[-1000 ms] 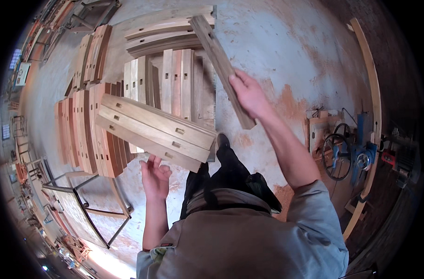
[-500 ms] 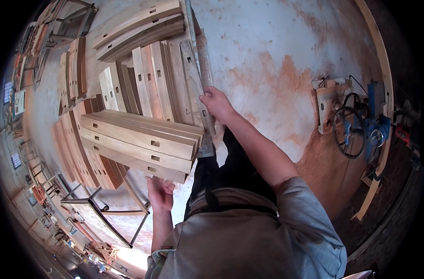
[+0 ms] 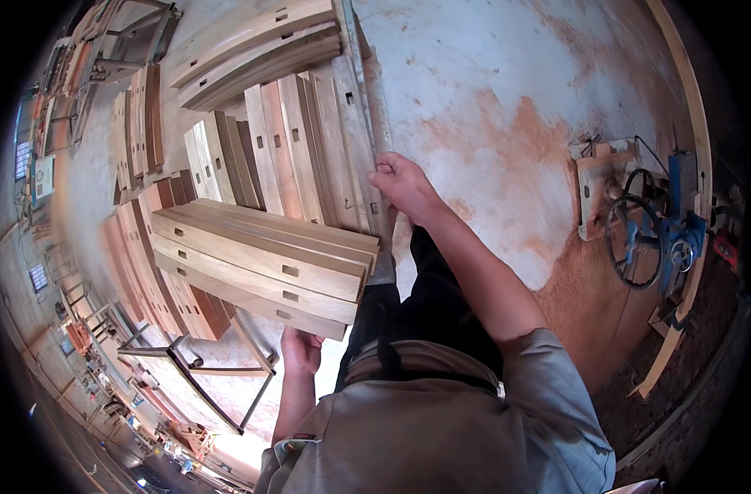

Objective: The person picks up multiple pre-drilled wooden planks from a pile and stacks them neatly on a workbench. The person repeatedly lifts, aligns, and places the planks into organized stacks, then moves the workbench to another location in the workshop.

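Observation:
Several pale wooden boards [image 3: 252,259] with small rectangular mortises lie side by side across a larger stack. Against the near edge of the closest board [image 3: 301,319] is my left hand [image 3: 300,352], its fingers curled and partly hidden beneath the wood. My right hand [image 3: 404,188] is closed at the right side of the stack, beside an upright-lying board [image 3: 348,123] and a long metal edge [image 3: 372,99]. Whatever its fingertips pinch cannot be made out.
More mortised boards [image 3: 260,49] are piled at the far end, and reddish ones [image 3: 170,280] at the left. A metal-framed stand [image 3: 202,370] is at lower left. On the right is a blue machine with a black handwheel [image 3: 635,243], near sawdust [image 3: 577,296] on the floor.
The whole view has shifted slightly, so the stack sits further right. My left hand's fingers have curled in under the nearest board. My right hand stays closed at the stack's edge.

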Available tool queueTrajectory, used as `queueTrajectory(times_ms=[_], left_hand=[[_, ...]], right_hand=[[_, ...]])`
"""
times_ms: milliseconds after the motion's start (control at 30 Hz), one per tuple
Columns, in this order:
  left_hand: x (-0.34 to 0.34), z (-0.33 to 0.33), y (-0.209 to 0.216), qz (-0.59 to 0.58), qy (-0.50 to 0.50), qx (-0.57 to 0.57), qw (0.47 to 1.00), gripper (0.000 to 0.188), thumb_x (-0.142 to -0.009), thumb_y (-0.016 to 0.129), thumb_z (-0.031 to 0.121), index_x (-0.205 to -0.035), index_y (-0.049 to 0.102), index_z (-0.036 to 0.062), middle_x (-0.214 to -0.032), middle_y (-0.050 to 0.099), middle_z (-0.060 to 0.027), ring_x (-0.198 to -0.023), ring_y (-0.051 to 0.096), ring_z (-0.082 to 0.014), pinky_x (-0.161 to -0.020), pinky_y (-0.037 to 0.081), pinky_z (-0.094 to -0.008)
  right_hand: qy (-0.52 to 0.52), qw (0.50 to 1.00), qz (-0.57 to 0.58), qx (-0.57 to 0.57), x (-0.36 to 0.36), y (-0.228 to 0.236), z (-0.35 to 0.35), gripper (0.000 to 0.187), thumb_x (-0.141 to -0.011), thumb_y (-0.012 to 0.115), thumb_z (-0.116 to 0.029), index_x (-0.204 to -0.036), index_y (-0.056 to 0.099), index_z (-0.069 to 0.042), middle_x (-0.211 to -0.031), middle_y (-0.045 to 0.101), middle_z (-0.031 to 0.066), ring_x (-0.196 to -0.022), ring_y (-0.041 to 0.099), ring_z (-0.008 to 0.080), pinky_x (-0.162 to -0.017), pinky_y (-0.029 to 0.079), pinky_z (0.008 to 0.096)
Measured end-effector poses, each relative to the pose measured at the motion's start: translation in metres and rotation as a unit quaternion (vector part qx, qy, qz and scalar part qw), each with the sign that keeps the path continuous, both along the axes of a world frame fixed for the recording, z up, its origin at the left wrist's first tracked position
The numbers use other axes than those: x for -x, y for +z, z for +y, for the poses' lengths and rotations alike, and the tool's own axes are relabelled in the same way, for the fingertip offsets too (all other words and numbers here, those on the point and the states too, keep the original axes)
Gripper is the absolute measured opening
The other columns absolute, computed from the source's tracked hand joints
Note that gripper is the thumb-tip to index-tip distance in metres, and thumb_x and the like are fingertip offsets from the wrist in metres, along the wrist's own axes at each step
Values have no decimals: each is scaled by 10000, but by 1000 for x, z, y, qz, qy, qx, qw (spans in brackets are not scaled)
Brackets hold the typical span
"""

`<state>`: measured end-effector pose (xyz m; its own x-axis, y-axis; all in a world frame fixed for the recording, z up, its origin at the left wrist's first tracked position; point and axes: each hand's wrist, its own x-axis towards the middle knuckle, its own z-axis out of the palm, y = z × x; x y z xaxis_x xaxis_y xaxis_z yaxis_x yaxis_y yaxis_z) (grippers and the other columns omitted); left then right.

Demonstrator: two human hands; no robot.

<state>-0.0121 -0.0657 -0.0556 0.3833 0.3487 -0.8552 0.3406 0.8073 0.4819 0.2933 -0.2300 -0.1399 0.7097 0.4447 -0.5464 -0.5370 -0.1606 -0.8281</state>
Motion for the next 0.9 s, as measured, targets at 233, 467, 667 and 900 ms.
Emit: queueTrajectory(times_ms=[233, 467, 667, 900], left_hand=[[-11, -1, 12, 16, -38, -41, 998, 339, -957, 470, 289, -1167, 507, 27, -1044, 622, -94, -852, 641, -183, -690, 543, -287], [4, 3, -1, 30, -27, -39, 998, 358, -949, 480, 288, -1185, 495, 19, -1065, 613, -106, -885, 637, -204, -730, 542, -310], [-1, -1, -3, 57, -16, -45, 997, 326, -941, 489, 277, -1152, 510, 29, -998, 616, -86, -809, 616, -162, -641, 498, -271], [-1, 0, -6, 100, -5, -58, 993, 301, -942, 486, 277, -1113, 521, 31, -937, 611, -67, -758, 588, -126, -601, 460, -244]], right_hand=[[31, 998, -46, -2, 0, 18, 28, 518, -846, 658, -208, -1257, 466, 42, -958, 570, 82, -768, 559, 121, -627, 490, 264], [49, 998, -22, -22, 2, 33, 38, 535, -862, 647, -231, -1265, 436, 52, -1008, 552, 113, -830, 567, 143, -659, 511, 274], [82, 996, -20, -29, 5, 28, 37, 483, -866, 641, -215, -1225, 454, 50, -1012, 550, 116, -833, 567, 143, -647, 514, 278], [78, 996, -17, -42, 10, 33, 40, 456, -839, 667, -188, -1176, 480, 56, -967, 571, 112, -820, 578, 150, -657, 511, 280]])
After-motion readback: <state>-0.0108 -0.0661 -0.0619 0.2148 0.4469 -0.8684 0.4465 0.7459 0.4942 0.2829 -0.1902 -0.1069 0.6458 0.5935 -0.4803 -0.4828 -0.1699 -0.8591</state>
